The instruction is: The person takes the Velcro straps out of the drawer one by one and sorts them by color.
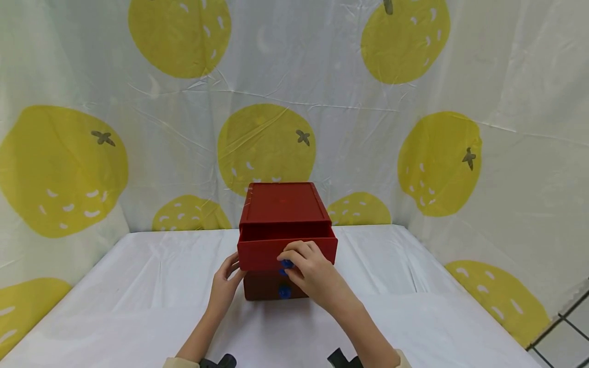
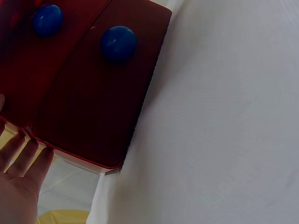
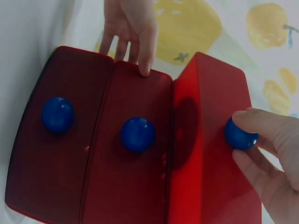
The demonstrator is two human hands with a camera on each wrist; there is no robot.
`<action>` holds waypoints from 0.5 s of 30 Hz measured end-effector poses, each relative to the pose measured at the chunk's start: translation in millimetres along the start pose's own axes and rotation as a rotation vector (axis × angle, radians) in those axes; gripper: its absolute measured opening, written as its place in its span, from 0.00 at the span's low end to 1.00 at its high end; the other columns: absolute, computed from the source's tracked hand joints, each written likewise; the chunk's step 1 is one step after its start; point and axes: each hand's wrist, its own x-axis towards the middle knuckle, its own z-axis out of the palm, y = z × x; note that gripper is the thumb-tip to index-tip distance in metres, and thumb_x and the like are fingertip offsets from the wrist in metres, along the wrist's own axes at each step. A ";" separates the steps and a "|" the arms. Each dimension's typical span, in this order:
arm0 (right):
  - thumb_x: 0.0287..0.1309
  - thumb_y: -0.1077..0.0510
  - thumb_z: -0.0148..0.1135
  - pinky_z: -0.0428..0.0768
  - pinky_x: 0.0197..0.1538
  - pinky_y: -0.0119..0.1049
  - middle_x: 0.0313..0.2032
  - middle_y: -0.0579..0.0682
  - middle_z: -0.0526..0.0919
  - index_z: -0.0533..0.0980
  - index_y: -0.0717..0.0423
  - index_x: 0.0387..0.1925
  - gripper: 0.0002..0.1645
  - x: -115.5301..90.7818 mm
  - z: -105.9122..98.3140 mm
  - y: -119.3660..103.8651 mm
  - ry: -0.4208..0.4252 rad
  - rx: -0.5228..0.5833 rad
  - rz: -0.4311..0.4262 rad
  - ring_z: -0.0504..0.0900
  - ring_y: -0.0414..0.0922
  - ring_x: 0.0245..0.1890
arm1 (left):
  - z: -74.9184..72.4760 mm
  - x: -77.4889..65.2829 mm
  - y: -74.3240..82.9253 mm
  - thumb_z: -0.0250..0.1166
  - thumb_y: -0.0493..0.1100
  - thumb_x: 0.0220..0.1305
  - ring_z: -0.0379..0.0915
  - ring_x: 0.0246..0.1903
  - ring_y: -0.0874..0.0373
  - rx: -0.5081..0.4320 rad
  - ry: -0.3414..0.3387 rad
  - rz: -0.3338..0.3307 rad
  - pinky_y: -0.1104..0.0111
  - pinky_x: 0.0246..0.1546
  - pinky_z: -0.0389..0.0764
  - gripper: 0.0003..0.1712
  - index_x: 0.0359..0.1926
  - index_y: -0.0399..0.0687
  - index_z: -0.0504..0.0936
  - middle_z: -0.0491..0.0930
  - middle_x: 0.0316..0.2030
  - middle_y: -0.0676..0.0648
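A red drawer unit stands on the white-covered table, with three drawers that have round blue knobs. Its top drawer is pulled partly out, and the visible part of its inside shows nothing. My right hand pinches the top drawer's knob between thumb and fingers. At the unit's left side, my left hand rests fairly straight fingers on the side wall, its thumb at the front edge of the middle drawer. The bottom drawer is closed, as is the middle one.
The white cloth covers the table around the unit. Behind it hangs a pale curtain printed with yellow fruit. Dark straps show at the wrists. Grey tiles appear at the lower right.
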 end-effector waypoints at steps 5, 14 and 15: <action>0.45 0.62 0.68 0.80 0.43 0.28 0.44 0.44 0.76 0.77 0.47 0.40 0.17 0.2 -1.7 -0.7 -0.006 0.002 -0.016 0.71 0.41 0.45 | -0.7 -0.5 0.7 0.59 0.48 0.61 0.68 0.56 0.53 0.004 0.000 0.004 0.65 0.54 0.74 0.26 0.59 0.51 0.68 0.72 0.57 0.48; 0.45 0.62 0.68 0.79 0.43 0.27 0.44 0.44 0.76 0.77 0.48 0.39 0.16 0.7 -6.8 -3.3 -0.026 0.006 -0.025 0.71 0.41 0.45 | -2.7 -2.2 6.1 0.59 0.48 0.61 0.68 0.57 0.51 -0.023 -0.021 0.010 0.71 0.52 0.74 0.26 0.60 0.48 0.68 0.71 0.58 0.45; 0.45 0.62 0.68 0.79 0.43 0.27 0.44 0.44 0.76 0.77 0.48 0.39 0.16 0.9 -7.7 -3.7 -0.031 0.006 -0.024 0.71 0.41 0.45 | -2.8 -2.1 5.9 0.58 0.47 0.61 0.68 0.57 0.51 -0.028 -0.022 0.010 0.71 0.51 0.74 0.26 0.60 0.48 0.68 0.71 0.57 0.45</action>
